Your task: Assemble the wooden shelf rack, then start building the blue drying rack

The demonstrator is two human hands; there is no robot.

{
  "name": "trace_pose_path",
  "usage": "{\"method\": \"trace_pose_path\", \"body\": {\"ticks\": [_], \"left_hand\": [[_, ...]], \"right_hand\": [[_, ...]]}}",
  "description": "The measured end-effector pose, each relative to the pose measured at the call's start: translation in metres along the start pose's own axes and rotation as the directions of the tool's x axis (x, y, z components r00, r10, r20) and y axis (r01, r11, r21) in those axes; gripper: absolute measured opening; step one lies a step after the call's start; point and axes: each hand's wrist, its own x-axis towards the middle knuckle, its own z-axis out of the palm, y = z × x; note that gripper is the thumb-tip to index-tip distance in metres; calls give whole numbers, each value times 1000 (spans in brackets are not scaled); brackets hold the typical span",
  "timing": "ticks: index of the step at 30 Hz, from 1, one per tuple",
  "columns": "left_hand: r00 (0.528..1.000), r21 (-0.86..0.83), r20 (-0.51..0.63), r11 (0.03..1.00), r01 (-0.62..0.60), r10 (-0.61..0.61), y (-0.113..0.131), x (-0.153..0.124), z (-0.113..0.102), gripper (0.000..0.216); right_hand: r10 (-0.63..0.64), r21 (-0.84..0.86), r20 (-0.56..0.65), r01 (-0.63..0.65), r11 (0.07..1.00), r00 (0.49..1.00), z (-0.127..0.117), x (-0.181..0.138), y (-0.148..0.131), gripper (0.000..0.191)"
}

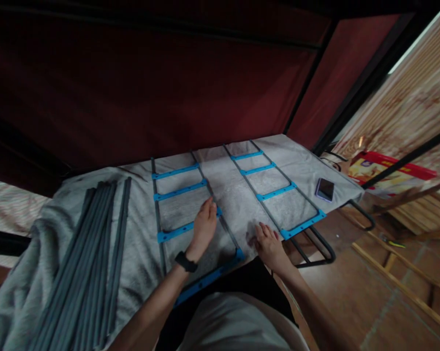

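Observation:
Two ladder-like frames of grey rods and blue crossbars lie side by side on a grey blanket. My left hand (205,223) rests over the right-hand rod of the left frame (178,228), beside one end of a blue crossbar. Its fingers are stretched out and close together, with nothing seen gripped; a dark watch is on that wrist. My right hand (267,244) lies on the blanket with fingers slightly spread, just left of the near corner of the right frame (276,195). Part of the left frame's nearest crossbar (205,281) is hidden by my body.
A bundle of loose grey rods (84,263) lies on the blanket (139,273) at the left. At the right is a phone (325,189). Black metal bed tubing (325,251) juts past the bed edge. Wooden slats (398,282) and a red-yellow box (388,170) stand beyond.

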Motion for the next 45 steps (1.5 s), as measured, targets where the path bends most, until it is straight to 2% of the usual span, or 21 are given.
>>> {"method": "trace_pose_path", "body": {"ticks": [3, 5, 7, 10, 12, 15, 19, 21, 23, 26, 27, 29, 31, 32, 33, 35, 36, 38, 41, 43, 45], "left_hand": [[992, -227, -72, 970, 84, -103, -12, 4, -24, 49], [978, -391, -7, 901, 188, -207, -11, -6, -30, 49], [939, -519, 76, 790, 325, -336, -12, -17, -34, 50], [889, -599, 73, 693, 402, -453, -20, -32, -46, 51], [891, -593, -19, 722, 355, -454, -31, -42, -61, 53], [897, -484, -186, 832, 271, -400, -51, -61, -89, 54], [856, -236, -344, 918, 319, -386, -81, -94, -127, 55], [842, -168, -369, 919, 356, -393, -84, -103, -142, 54], [849, -132, -386, 933, 335, -360, -70, -103, -150, 53], [894, -104, -415, 985, 134, -166, -19, -92, -127, 54], [912, -69, -406, 997, 27, -53, 1, -91, -107, 54], [887, -32, -395, 961, -273, 239, 32, -95, -55, 55], [870, -60, -57, 869, -492, 489, 45, -107, 0, 52], [827, -97, 207, 853, -514, 522, 43, -114, 22, 48], [759, -116, 404, 851, -511, 511, 36, -119, 36, 44], [735, -49, 554, 897, -440, 391, 14, -126, 39, 38], [779, 38, 535, 911, -410, 328, 0, -126, 27, 34], [891, 176, 412, 943, -284, 191, -27, -123, -13, 32], [991, 218, 124, 973, -81, 55, -60, -122, -84, 37], [993, 246, -115, 969, 28, 1, -78, -130, -116, 41], [950, 231, -296, 957, 173, -100, -95, -141, -129, 47]], "right_hand": [[46, -87, -34, -49, 995, 998, 4, -6, 10, 56], [15, -47, -25, -16, 999, 1000, 8, -2, 8, 57], [-5, 13, -9, 5, 1000, 1000, 12, 1, 6, 58], [-14, 84, -15, 15, 996, 1000, 19, 2, 8, 59], [-19, 104, -25, 21, 994, 999, 24, -1, 13, 59], [-12, 96, -12, 13, 995, 1000, 28, -6, 17, 56], [36, -23, -18, -36, 999, 999, 26, -16, 12, 56], [2, -79, -17, -3, 997, 1000, 20, -21, 9, 56], [-66, -98, 1, 66, 993, 998, 11, -24, 4, 56], [-133, -91, -4, 132, 987, 991, -4, -24, -9, 56], [-155, -87, -18, 153, 984, 988, -8, -24, -16, 55], [-212, -79, -40, 208, 975, 977, -14, -26, -31, 47], [-269, -73, -35, 266, 961, 963, -15, -36, -41, 42], [-303, -68, -10, 301, 951, 953, -14, -44, -42, 41], [-336, -59, 25, 336, 940, 942, -12, -53, -40, 38], [-372, -39, 91, 376, 926, 924, -10, -72, -23, 42], [-363, -34, 109, 368, 929, 926, -8, -80, -9, 50], [-276, -40, 93, 281, 959, 957, -7, -90, 20, 60], [-138, -26, 9, 138, 990, 990, -2, -86, 49, 51], [-110, 45, -57, 113, 993, 992, 5, -73, 50, 47], [-129, 139, -116, 144, 980, 985, 14, -59, 35, 46]]}}
